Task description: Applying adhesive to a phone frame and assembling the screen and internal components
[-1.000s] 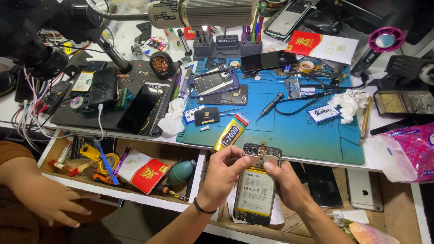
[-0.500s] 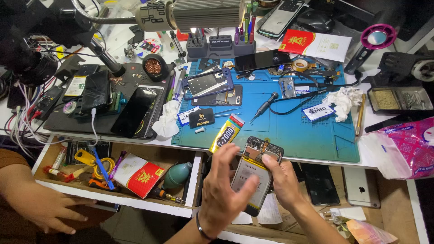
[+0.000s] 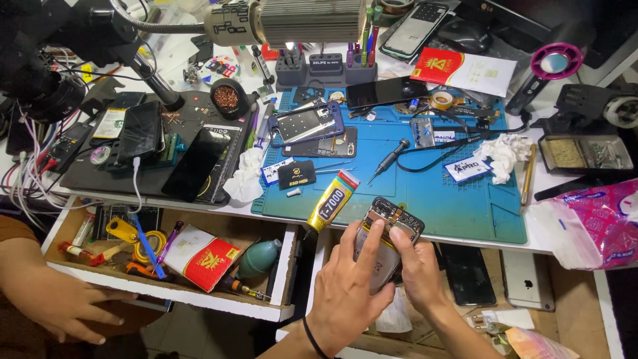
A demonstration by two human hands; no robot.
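Both hands (image 3: 382, 282) clasp the opened phone (image 3: 385, 239) between them.

A yellow glue tube (image 3: 331, 201) is lying on the blue mat (image 3: 465, 199); a red-and-white packet (image 3: 201, 258) is sitting in the drawer (image 3: 173, 292).

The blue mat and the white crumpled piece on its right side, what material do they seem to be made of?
The blue mat looks like silicone or soft rubber: a matte, even surface with moulded lines and shallow compartments, though the look alone leaves this open. The white crumpled piece seems to be tissue paper: thin, dull, with many soft creases.
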